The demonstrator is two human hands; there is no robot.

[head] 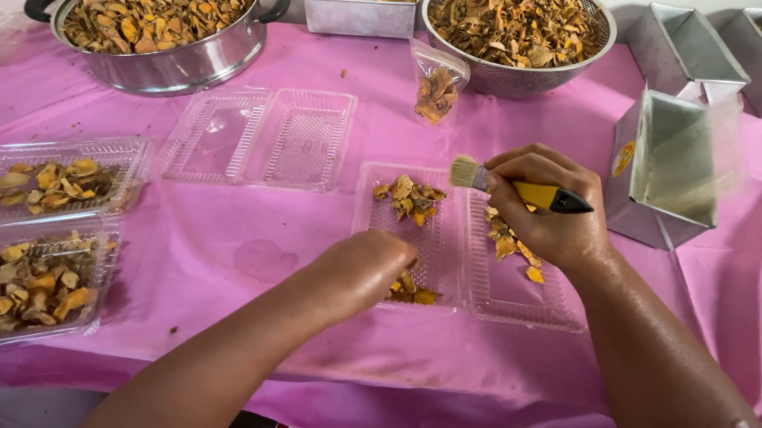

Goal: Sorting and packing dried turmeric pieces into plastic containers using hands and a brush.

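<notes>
Head view: brush (515, 186) in right hand (545, 208), lengthwise left-right, bristles leftward.

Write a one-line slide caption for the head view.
Right hand holds a brush; left hand rests on dried slices in an open clear tray.

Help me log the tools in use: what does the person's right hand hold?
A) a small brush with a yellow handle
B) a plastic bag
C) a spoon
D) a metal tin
A: the right hand grips a small brush with pale bristles over the open clear tray.
</notes>
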